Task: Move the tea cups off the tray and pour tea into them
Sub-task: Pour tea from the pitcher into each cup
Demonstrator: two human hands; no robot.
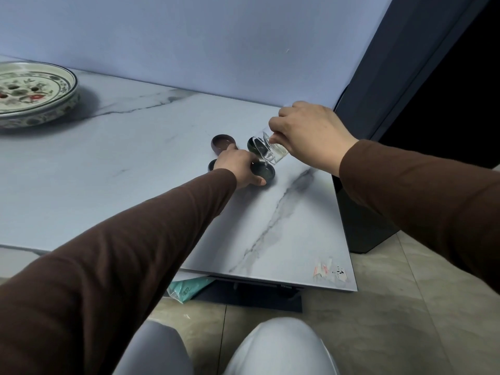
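pouring over marble table (108, 163), tiled floor (405, 307)

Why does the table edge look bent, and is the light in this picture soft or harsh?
Head view: the wide-angle lens bows the marble table edges, hence the bend. Light is soft and cool; the painted tray throws a blurry shadow to its right. The glass pitcher in the right hand shows small glints, and the dark cup by the left hand stays murky.
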